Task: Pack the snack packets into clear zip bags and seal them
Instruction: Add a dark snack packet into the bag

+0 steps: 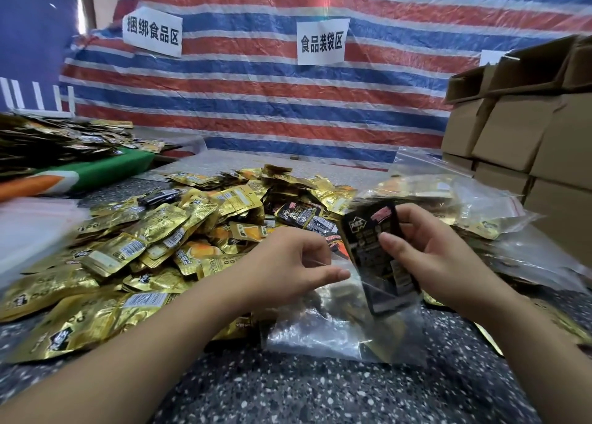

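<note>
Black snack packet (374, 250) gripped by right hand (429, 250), half inside clear zip bag (339, 324), left hand (288, 263) pinching its mouth

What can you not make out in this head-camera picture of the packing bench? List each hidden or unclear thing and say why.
- Black packet, head view: print blurred, unreadable.
- Clear zip bag: glare hides its contents; seal strip unseen.
- Third paper sign: cardboard boxes cover its text.
- Right hand: fingertips behind the packet.

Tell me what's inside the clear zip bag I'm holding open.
The black snack packet in the right hand is partly inside the clear zip bag. Glare hides whether anything lies deeper; the left hand pinches its mouth.
</note>
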Demonstrator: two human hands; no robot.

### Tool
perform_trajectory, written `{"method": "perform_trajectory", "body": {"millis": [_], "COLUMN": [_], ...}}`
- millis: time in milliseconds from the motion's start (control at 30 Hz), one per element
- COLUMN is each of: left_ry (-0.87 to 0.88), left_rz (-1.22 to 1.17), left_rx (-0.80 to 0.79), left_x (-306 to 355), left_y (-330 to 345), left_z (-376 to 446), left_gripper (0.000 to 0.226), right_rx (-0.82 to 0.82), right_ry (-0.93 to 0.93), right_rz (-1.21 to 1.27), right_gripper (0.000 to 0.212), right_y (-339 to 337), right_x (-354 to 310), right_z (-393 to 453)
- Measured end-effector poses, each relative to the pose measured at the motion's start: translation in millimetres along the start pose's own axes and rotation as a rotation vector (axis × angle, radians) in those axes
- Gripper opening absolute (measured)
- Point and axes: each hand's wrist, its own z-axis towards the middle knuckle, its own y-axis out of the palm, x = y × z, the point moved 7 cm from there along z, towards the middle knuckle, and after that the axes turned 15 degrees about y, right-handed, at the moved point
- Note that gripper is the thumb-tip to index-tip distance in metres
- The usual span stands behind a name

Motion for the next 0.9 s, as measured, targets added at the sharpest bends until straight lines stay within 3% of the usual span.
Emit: {"method": "perform_trajectory", "body": {"millis": [367, 533, 633, 767, 900], "left_ry": [-0.061, -0.040, -0.108, -0.266, -0.305], "left_rz": [-0.150, -0.125, -0.198, -0.316, -0.392], "left_rx": [0.051, 0.095, 0.162, 0.104, 0.084], "left_x": [0, 3, 0, -5, -3], "left_y": [-2, -6, -9, -1, 8], "left_z": [1, 1, 1, -2, -4], "left_gripper": [0.017, 0.025, 0.043, 0.011, 0.028], "right_rx": [-0.150, -0.076, -0.021, 0.012, -0.045], "right_ry": [0.015, 0.001, -0.019, -0.006, -0.016], "right_rz": [-0.039, -0.149, -0.106, -0.065, -0.277], "right_gripper": [0.020, 0.017, 0.020, 0.025, 0.019], "right_y": [12, 15, 13, 8, 17], "right_x": [-2, -3, -7, -6, -6], "right_z": [-7, -6, -6, -5, -7]}}
